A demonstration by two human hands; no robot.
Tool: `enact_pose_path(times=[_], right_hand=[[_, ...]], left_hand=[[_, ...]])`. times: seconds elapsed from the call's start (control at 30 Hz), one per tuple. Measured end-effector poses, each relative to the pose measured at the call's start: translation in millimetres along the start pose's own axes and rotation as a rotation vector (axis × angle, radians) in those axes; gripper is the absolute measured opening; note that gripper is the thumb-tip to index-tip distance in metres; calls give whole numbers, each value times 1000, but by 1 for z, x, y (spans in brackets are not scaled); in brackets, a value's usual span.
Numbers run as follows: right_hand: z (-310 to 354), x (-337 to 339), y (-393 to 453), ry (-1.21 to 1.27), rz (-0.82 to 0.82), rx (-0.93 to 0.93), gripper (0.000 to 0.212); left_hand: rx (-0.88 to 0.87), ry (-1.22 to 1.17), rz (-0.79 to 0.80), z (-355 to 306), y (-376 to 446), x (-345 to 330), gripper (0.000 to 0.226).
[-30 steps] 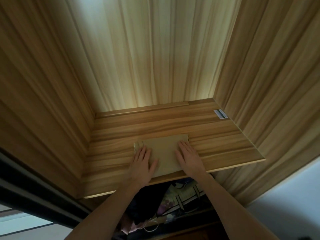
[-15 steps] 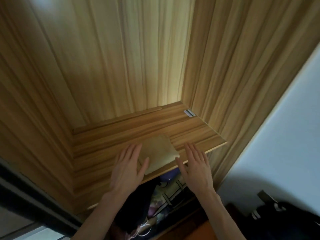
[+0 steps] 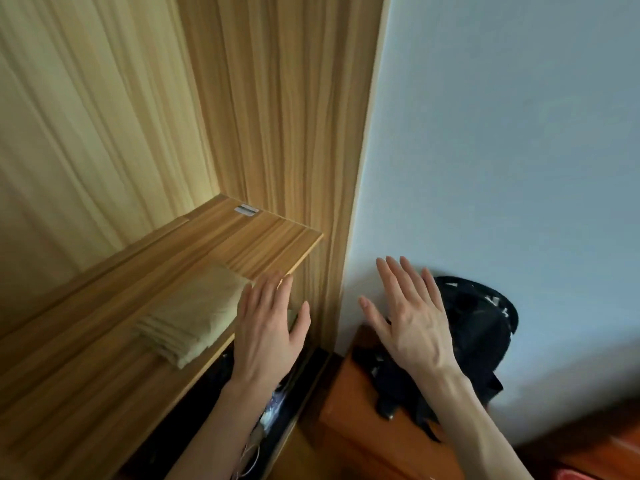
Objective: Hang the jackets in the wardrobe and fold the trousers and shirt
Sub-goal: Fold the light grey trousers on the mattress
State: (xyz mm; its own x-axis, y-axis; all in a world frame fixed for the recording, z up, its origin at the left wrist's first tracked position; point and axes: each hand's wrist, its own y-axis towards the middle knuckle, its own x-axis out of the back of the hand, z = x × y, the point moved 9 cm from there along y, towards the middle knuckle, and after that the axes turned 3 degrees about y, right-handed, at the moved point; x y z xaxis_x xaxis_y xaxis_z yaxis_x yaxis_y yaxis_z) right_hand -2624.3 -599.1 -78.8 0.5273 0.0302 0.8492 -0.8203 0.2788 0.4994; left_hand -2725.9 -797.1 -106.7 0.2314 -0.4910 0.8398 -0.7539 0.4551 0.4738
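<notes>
Left hand (image 3: 268,336), fingers spread, hovers before folded beige trousers (image 3: 194,315) on the wardrobe shelf (image 3: 242,237); right hand (image 3: 410,320), also empty, partly hides a dark garment (image 3: 474,327).

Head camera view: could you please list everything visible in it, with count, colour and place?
Folded garment: one, beige, on the wardrobe shelf near its front edge.
Wardrobe shelf: one, striped light wood, left half of view.
Label: one, white and grey, back right corner of the shelf.
Wardrobe side panel: one, wood, right of the shelf.
Wall: pale blue-grey, right.
Dark clothing: one black heap with white marks, on the cabinet by the wall.
Cabinet: one, reddish-brown, lower right.
Left hand: open, before the shelf edge.
Right hand: open, over the dark clothing.
</notes>
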Motion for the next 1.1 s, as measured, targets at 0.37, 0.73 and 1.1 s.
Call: enact_pose_path(times=[0.37, 0.73, 1.1], right_hand=[[-141, 135, -145, -220, -146, -354, 65], [-259, 277, -395, -346, -233, -825, 64], [-283, 399, -669, -478, -329, -1254, 64]], left_hand=[[-356, -217, 22, -219, -25, -23, 53], [-715, -462, 154, -492, -166, -17, 55], [-1049, -657, 342, -692, -378, 0, 57]])
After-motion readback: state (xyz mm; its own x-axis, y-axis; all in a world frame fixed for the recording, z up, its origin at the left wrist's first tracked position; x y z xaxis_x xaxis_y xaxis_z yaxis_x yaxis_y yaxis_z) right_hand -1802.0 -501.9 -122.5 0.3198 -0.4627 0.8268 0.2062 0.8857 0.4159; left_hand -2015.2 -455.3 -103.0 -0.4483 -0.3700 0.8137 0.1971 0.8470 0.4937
